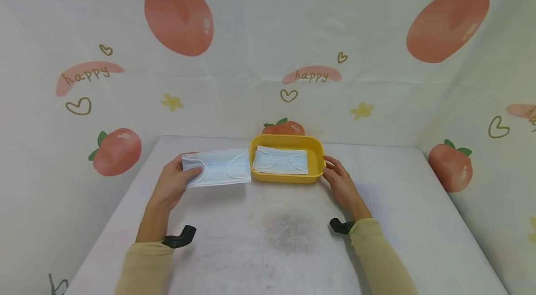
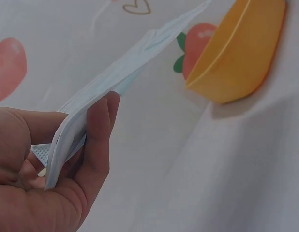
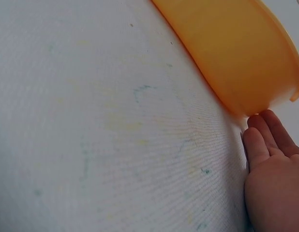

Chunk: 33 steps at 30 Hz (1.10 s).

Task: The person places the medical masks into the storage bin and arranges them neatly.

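My left hand (image 1: 173,183) grips a light blue face mask (image 1: 219,169) by its left end, thumb on top and fingers beneath. Seen from the left wrist, the mask (image 2: 115,72) slants up, raised from the table, with white edges showing. Its right end reaches the left side of a yellow plastic container (image 1: 286,177). Inside that container lies another pale blue mask (image 1: 280,161), ear loops on top. Against the container's right end rest the extended fingertips of my right hand (image 1: 343,188); in the right wrist view they touch the lower part of the orange-looking wall (image 3: 236,58).
Under everything is a white table (image 1: 234,248) with a greyish smudge in front of the container. A white cloth (image 1: 251,30) printed with fruit, hearts and lettering hangs behind and at both sides. Each wrist carries a black camera mount (image 1: 180,238).
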### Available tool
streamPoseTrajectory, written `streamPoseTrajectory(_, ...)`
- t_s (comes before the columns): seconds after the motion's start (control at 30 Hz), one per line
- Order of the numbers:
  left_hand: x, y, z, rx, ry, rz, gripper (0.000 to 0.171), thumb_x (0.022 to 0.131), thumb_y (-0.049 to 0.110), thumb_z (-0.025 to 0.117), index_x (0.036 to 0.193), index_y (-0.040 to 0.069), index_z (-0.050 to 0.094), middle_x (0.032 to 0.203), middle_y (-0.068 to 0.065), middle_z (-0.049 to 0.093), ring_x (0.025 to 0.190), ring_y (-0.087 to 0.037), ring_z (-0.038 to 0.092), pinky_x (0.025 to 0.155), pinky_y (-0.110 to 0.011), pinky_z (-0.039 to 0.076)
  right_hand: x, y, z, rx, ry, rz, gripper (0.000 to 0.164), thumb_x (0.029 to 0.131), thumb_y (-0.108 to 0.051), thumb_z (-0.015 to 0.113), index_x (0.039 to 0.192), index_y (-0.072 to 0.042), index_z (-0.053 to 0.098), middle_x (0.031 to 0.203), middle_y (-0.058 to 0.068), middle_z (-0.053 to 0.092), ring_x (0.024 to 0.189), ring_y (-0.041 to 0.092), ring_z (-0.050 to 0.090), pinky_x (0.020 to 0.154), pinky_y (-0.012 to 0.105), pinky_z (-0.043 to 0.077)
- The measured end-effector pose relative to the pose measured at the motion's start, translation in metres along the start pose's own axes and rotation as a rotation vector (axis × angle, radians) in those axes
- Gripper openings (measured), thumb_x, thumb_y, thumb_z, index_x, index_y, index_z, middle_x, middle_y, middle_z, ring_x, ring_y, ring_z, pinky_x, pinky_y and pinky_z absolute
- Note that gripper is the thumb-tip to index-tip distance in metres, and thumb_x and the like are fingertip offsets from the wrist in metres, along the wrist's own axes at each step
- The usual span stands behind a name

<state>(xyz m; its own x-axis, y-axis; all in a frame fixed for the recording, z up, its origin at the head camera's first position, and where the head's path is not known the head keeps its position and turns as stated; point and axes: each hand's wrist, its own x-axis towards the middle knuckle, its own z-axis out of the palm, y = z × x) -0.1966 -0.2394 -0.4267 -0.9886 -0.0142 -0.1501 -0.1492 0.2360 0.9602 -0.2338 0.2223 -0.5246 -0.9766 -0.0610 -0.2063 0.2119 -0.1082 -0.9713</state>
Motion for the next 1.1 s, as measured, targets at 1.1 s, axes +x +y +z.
streamPoseTrajectory(1.1, 0.066, 0.031, 0.094, -0.227, -0.04, 0.023, 0.06, 0.097, 0.008, 0.064, 0.152, 0.009, 0.04, 0.149, -0.017, 0.053, 0.129, -0.033, 0.062, 0.104, -0.04, 0.055, 0.003, 0.002, -0.002, 0.003, 0.006, 0.012, 0.051, 0.108, -0.021, 0.049, 0.157, -0.02, 0.034, 0.165, 0.014, 0.025, 0.152, 0.028, 0.032, 0.131, 0.042, 0.022)
